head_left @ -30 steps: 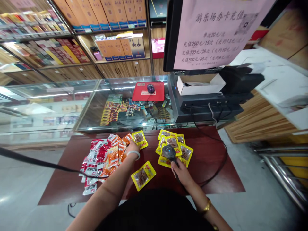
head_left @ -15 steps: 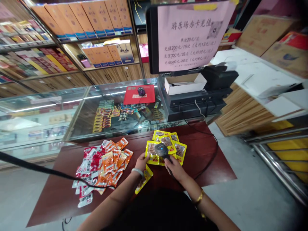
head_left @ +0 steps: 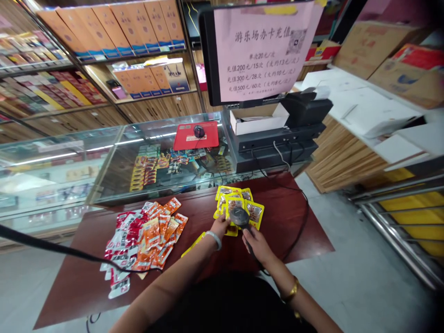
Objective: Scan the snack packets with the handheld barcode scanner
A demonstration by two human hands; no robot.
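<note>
My right hand (head_left: 257,244) is wrapped round the handle of a dark barcode scanner (head_left: 239,215), its head just above a pile of yellow snack packets (head_left: 255,212). The fingers of my left hand (head_left: 219,226) are pinched at the near left edge of that pile, on a yellow packet (head_left: 235,201) partly covered by the scanner. Another yellow packet (head_left: 193,245) lies under my left forearm, mostly hidden by it. Further left on the dark red tabletop (head_left: 204,208) are orange snack packets (head_left: 163,231) beside red and white packets (head_left: 120,249).
A glass display counter (head_left: 114,185) adjoins the table's far side, bearing a red mat (head_left: 180,138) with a mouse (head_left: 199,132). A monitor with a pink sign (head_left: 260,55) stands behind a white open box (head_left: 260,121). A black cable (head_left: 306,208) runs over the table's right side.
My left hand has moved right, from a yellow packet at the pile's left side to the pile's near edge. The scanner remains in my right hand. The view has shifted slightly.
</note>
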